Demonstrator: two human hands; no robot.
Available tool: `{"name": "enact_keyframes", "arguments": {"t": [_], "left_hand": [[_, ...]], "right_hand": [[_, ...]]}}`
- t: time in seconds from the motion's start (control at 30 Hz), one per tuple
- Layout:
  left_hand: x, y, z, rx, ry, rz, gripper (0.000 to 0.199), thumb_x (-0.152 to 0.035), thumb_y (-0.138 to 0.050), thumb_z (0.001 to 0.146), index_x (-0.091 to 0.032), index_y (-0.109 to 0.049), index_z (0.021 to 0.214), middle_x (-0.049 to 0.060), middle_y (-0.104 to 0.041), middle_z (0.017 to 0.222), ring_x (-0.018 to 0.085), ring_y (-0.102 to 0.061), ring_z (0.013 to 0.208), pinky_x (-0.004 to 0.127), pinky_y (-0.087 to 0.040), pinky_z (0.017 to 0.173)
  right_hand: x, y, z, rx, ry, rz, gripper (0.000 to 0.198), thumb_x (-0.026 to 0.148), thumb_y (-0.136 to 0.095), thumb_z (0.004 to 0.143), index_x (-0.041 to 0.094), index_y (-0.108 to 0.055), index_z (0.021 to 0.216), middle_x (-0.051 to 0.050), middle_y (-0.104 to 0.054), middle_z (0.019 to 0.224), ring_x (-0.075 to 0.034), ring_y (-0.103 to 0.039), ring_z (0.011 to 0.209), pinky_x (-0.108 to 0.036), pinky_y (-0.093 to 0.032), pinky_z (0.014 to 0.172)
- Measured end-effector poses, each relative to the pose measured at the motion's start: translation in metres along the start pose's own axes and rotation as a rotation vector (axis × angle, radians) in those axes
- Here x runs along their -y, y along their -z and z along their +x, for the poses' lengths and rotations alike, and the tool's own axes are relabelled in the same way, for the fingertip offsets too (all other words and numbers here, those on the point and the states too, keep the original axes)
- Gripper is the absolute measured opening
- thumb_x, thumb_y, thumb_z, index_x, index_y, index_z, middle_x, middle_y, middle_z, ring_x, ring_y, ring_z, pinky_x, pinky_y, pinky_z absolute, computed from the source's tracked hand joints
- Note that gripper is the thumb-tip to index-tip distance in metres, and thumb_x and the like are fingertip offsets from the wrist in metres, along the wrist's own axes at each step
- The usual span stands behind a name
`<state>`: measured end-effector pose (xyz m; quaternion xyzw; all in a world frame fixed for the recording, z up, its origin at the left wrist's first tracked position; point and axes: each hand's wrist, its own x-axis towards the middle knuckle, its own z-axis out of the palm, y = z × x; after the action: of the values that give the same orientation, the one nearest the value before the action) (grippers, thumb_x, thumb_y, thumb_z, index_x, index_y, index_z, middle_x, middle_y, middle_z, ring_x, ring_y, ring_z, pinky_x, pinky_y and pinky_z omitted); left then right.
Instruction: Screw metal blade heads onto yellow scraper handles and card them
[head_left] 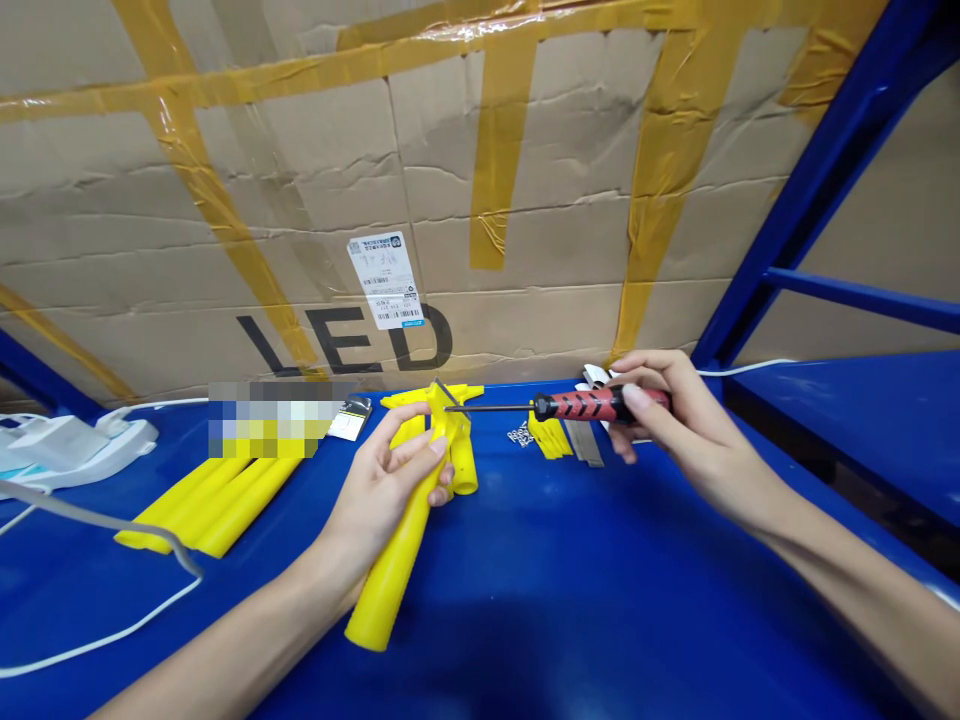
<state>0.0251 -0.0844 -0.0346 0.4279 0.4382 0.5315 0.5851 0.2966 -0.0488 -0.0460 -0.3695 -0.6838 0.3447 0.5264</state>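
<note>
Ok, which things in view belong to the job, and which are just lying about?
Belong, it seems: yellow handle (left hand), screwdriver (right hand), loose yellow handles, small metal pieces, small yellow pieces, grey strips.

Lying about, probably: power strip, white cable, cardboard box.

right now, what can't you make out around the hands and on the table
In the head view:
Tip of the screwdriver: too small to tell what it meets.
Held yellow piece: partly hidden by the left hand.
Yellow tubes at left: far ends covered by a pixelated patch.
Small metal pieces: too small to count.
White power strip: cut off by the left edge.
</note>
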Motion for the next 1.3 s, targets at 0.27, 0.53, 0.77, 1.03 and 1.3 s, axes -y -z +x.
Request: {"name": "enact_keyframes", "arguments": {"t": [0.27,0.53,0.77,1.03,1.3], "left_hand": [[0.002,0.002,-0.001,0.002,0.013,0.022,0.055,-0.028,-0.08,0.078,-0.019,-0.047,0.121,-0.001,-0.062,0.061,0.009,-0.051,0.053,0.017,-0.041,0.05],[0.002,0.001,-0.003,0.026,-0.02,0.035,0.053,-0.029,-0.078,0.079,-0.02,-0.047,0.122,-0.001,-0.062,0.062,0.01,-0.051,0.056,0.018,-0.041,0.05],[0.002,0.003,0.001,0.011,-0.009,0.03,0.056,-0.029,-0.08,0.078,-0.02,-0.047,0.123,-0.001,-0.063,0.062,0.01,-0.051,0.054,0.019,-0.041,0.05],[-0.002,0.0,-0.002,-0.014,0.018,0.016,0.058,-0.028,-0.081,0.077,-0.019,-0.047,0.122,-0.001,-0.062,0.061,0.01,-0.051,0.054,0.018,-0.04,0.05],[0.0,0.0,-0.001,0.011,0.009,0.024,0.053,-0.028,-0.079,0.08,-0.02,-0.048,0.123,-0.001,-0.062,0.063,0.009,-0.051,0.055,0.019,-0.041,0.052]], "right_hand": [[0.002,-0.008,0.0,-0.085,0.026,0.048,0.02,0.042,-0.063,0.094,0.026,-0.054,0.102,0.003,-0.056,0.073,-0.011,-0.054,0.05,-0.028,-0.046,0.046],[-0.008,-0.001,0.0,0.023,-0.051,0.173,0.02,0.039,-0.059,0.096,0.029,-0.053,0.113,-0.003,-0.062,0.103,-0.014,-0.062,0.061,-0.034,-0.054,0.057],[0.0,-0.005,-0.004,0.011,0.017,0.189,0.028,0.03,-0.067,0.091,0.03,-0.054,0.116,-0.005,-0.062,0.117,-0.015,-0.061,0.065,-0.036,-0.055,0.061],[0.003,-0.012,-0.005,-0.048,0.045,0.098,0.019,0.036,-0.063,0.094,0.031,-0.053,0.11,-0.001,-0.065,0.084,-0.017,-0.059,0.056,-0.038,-0.053,0.054],[0.003,-0.012,-0.004,-0.13,0.045,0.05,0.019,0.041,-0.064,0.094,0.028,-0.054,0.104,0.003,-0.056,0.069,-0.014,-0.055,0.047,-0.031,-0.047,0.042]]}}
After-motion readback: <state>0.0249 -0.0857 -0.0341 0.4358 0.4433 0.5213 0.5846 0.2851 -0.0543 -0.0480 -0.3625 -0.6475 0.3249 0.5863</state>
